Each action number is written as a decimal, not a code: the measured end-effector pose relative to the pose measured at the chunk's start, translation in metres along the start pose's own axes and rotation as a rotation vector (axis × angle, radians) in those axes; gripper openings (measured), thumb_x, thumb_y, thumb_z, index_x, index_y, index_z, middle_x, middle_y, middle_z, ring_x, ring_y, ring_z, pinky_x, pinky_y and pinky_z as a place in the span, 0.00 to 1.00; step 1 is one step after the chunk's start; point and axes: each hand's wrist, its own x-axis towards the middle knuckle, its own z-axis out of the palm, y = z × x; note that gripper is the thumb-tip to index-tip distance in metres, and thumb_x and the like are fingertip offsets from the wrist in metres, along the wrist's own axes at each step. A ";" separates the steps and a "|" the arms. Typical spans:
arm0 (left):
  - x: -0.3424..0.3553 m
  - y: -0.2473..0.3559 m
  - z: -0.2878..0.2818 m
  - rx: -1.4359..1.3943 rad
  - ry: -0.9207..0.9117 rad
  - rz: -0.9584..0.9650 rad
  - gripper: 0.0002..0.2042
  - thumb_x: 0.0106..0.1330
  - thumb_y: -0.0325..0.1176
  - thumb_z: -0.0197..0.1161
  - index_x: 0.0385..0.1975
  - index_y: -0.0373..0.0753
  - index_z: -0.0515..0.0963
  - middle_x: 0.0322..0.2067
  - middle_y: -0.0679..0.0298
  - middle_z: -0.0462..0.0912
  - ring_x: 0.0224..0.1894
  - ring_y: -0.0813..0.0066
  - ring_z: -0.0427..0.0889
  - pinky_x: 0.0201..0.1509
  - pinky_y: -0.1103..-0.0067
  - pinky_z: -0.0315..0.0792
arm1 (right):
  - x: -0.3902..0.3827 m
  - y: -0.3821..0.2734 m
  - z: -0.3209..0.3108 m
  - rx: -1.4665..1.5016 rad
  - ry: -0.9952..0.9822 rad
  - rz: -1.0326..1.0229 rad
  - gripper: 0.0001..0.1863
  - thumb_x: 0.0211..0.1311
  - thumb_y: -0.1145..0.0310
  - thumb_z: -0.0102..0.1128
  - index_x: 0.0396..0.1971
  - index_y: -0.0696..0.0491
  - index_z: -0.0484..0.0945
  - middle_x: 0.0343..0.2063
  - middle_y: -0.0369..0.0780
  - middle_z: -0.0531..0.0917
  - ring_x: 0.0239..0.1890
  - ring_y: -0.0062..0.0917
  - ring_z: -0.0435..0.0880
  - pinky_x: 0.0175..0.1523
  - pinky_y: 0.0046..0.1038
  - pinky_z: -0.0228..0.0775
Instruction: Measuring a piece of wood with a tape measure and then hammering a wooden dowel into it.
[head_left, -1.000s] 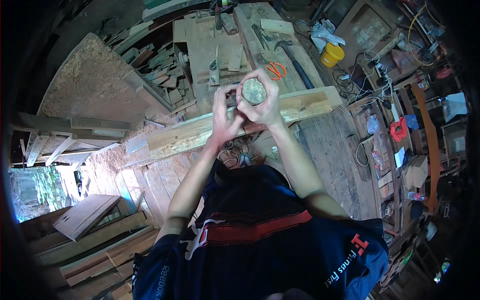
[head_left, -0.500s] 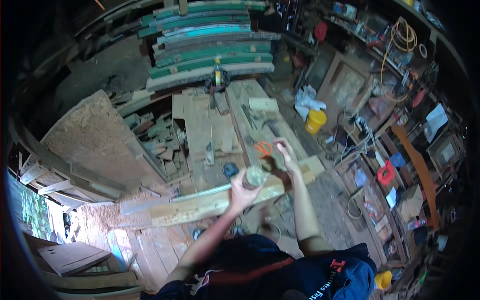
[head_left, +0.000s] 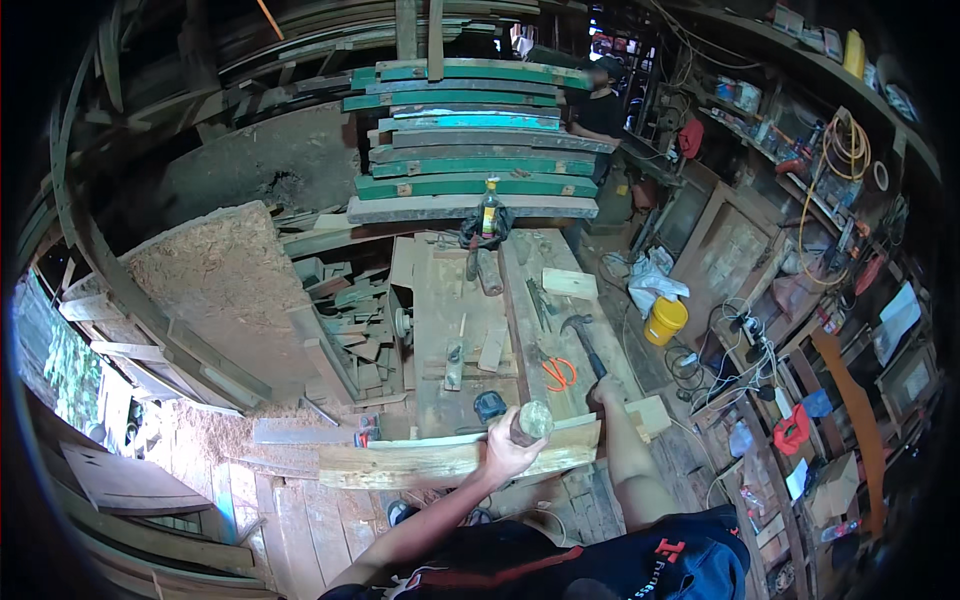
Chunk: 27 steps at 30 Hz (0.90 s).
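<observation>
My left hand (head_left: pixel 505 450) is closed round a short round piece of pale, rough wood (head_left: pixel 531 424), held upright over a long pale board (head_left: pixel 380 465) at the bench's near edge. My right hand (head_left: pixel 607 392) reaches forward to the right and grips the lower handle of a dark claw hammer (head_left: pixel 586 338) lying on the workbench (head_left: pixel 450 290). Left of the hammer are orange scissors (head_left: pixel 560 373); a dark blue tool (head_left: pixel 489 403) sits just behind the wooden piece. Further back on the bench lie a saw (head_left: pixel 542 308) and small wood blocks (head_left: pixel 568 283).
Another person (head_left: pixel 597 115) in dark clothing stands at the back beside stacked green-painted planks (head_left: pixel 470 185). A yellow bucket (head_left: pixel 666 321), tangled cables (head_left: pixel 745 350) and cluttered shelves line the right. Offcuts (head_left: pixel 355 320) and a particle-board panel (head_left: pixel 210 300) lie to the left.
My right hand has left the wooden piece and moved right onto the hammer handle, while my left hand keeps the piece. The view has tilted up, bringing the stacked planks and other person into sight.
</observation>
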 end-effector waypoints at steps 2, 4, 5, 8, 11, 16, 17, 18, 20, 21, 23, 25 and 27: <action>-0.001 -0.002 -0.002 0.056 -0.012 0.000 0.19 0.42 0.29 0.73 0.34 0.33 0.74 0.28 0.55 0.80 0.31 0.65 0.82 0.36 0.74 0.74 | 0.004 -0.006 0.006 -0.007 0.050 0.055 0.24 0.56 0.63 0.55 0.53 0.56 0.68 0.51 0.48 0.74 0.50 0.38 0.78 0.49 0.40 0.72; -0.003 -0.004 -0.003 0.033 0.018 0.015 0.19 0.42 0.29 0.73 0.33 0.33 0.74 0.28 0.55 0.80 0.31 0.63 0.82 0.37 0.74 0.74 | 0.005 -0.009 0.006 -0.013 0.099 0.114 0.22 0.58 0.64 0.54 0.52 0.56 0.68 0.53 0.47 0.73 0.51 0.38 0.77 0.50 0.39 0.72; -0.003 -0.004 -0.004 0.021 0.032 0.023 0.19 0.42 0.29 0.73 0.33 0.33 0.74 0.28 0.55 0.80 0.30 0.62 0.82 0.37 0.73 0.74 | 0.005 -0.009 0.003 0.000 0.089 0.070 0.20 0.58 0.64 0.54 0.49 0.56 0.71 0.50 0.46 0.75 0.50 0.38 0.78 0.50 0.38 0.72; -0.004 -0.004 -0.003 0.051 0.015 0.012 0.18 0.42 0.29 0.73 0.32 0.34 0.73 0.27 0.56 0.79 0.30 0.62 0.82 0.37 0.73 0.73 | -0.003 -0.004 -0.009 0.022 0.115 -0.004 0.15 0.57 0.63 0.56 0.41 0.54 0.79 0.43 0.45 0.80 0.48 0.40 0.80 0.50 0.36 0.73; -0.006 -0.002 -0.007 0.071 0.010 0.014 0.18 0.40 0.29 0.74 0.31 0.35 0.73 0.26 0.57 0.79 0.30 0.63 0.82 0.36 0.73 0.73 | -0.030 -0.023 -0.052 0.108 0.134 -0.008 0.16 0.55 0.60 0.58 0.40 0.54 0.80 0.43 0.48 0.80 0.48 0.38 0.80 0.52 0.37 0.72; -0.002 0.015 0.000 0.095 0.005 0.120 0.15 0.46 0.32 0.74 0.29 0.36 0.74 0.22 0.63 0.78 0.24 0.75 0.79 0.31 0.79 0.72 | -0.022 -0.015 -0.081 0.255 0.109 -0.018 0.21 0.53 0.56 0.60 0.37 0.60 0.80 0.39 0.53 0.81 0.46 0.41 0.81 0.49 0.37 0.74; -0.002 0.015 0.000 0.092 0.000 0.117 0.15 0.46 0.32 0.74 0.29 0.36 0.74 0.22 0.63 0.78 0.24 0.75 0.79 0.31 0.79 0.72 | -0.022 -0.014 -0.080 0.373 0.130 -0.022 0.24 0.53 0.54 0.61 0.37 0.62 0.80 0.37 0.53 0.82 0.44 0.42 0.82 0.45 0.36 0.75; -0.002 0.015 -0.001 0.077 0.017 0.117 0.15 0.46 0.31 0.73 0.29 0.36 0.74 0.22 0.63 0.78 0.24 0.76 0.79 0.31 0.79 0.72 | -0.028 -0.008 -0.076 0.448 0.181 -0.062 0.25 0.53 0.54 0.60 0.36 0.65 0.79 0.33 0.54 0.82 0.39 0.43 0.83 0.41 0.36 0.75; -0.007 0.002 -0.001 0.046 0.024 0.122 0.13 0.47 0.29 0.72 0.29 0.36 0.74 0.22 0.65 0.79 0.24 0.79 0.78 0.31 0.81 0.72 | -0.049 0.010 -0.063 0.593 0.184 -0.055 0.22 0.54 0.56 0.59 0.32 0.64 0.78 0.29 0.52 0.82 0.33 0.39 0.83 0.36 0.35 0.74; -0.008 -0.001 0.000 0.041 0.020 0.126 0.13 0.47 0.29 0.72 0.29 0.36 0.74 0.22 0.65 0.79 0.24 0.79 0.78 0.31 0.81 0.72 | -0.072 0.017 -0.069 0.737 0.187 -0.058 0.19 0.55 0.58 0.58 0.28 0.63 0.78 0.25 0.50 0.81 0.26 0.35 0.83 0.30 0.33 0.73; -0.010 -0.006 -0.003 0.051 0.044 0.102 0.12 0.48 0.27 0.72 0.29 0.35 0.74 0.23 0.66 0.79 0.24 0.81 0.77 0.32 0.81 0.72 | -0.117 0.027 -0.077 1.165 -0.090 -0.094 0.13 0.59 0.65 0.56 0.33 0.62 0.74 0.22 0.46 0.79 0.20 0.28 0.80 0.20 0.30 0.69; -0.007 -0.011 0.000 0.068 0.019 0.138 0.12 0.49 0.26 0.71 0.30 0.35 0.74 0.23 0.66 0.79 0.25 0.81 0.77 0.33 0.81 0.72 | -0.139 0.047 -0.053 1.656 -0.208 -0.085 0.06 0.61 0.71 0.53 0.27 0.56 0.71 0.16 0.38 0.73 0.11 0.19 0.71 0.13 0.24 0.58; -0.010 -0.005 -0.003 -0.059 0.046 0.045 0.19 0.41 0.27 0.72 0.33 0.33 0.72 0.26 0.55 0.81 0.30 0.64 0.83 0.35 0.74 0.75 | -0.184 0.017 -0.090 1.757 -0.324 -0.115 0.14 0.62 0.68 0.56 0.19 0.53 0.65 0.11 0.33 0.67 0.07 0.17 0.62 0.11 0.23 0.53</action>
